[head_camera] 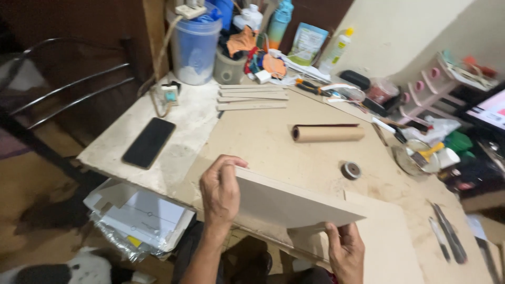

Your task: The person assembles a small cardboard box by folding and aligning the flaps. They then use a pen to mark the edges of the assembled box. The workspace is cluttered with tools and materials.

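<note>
A pale rectangular board (pixel 294 202) is held tilted on edge above the near part of the worktable (pixel 263 137). My left hand (pixel 220 192) grips the board's left end, fingers wrapped over its top edge. My right hand (pixel 344 247) holds the board's lower right corner from below. Under the board lies a larger flat sheet (pixel 392 247) of similar pale material.
On the table lie a black phone (pixel 149 142), a brown paper roll (pixel 327 133), a small tape ring (pixel 351 170), thin wooden strips (pixel 252 97), blades (pixel 447 236) at right, and cluttered containers and bottles at the back. A metal chair (pixel 63 84) stands left; papers (pixel 142 215) sit under the table edge.
</note>
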